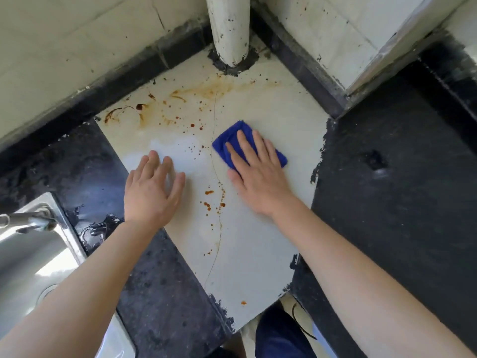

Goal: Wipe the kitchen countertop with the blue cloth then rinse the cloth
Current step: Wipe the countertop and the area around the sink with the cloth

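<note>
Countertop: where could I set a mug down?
The pale slab is bare toward its front edge, as is the dark counter right of it. The middle is taken by the left hand, the right hand and the blue cloth. Brown stains lie toward the pipe.

head-worn view, steeply down, close over the countertop [247, 249] corner

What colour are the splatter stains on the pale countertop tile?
Rusty orange-brown stains across the pale countertop tile, seen in the head view.
</note>
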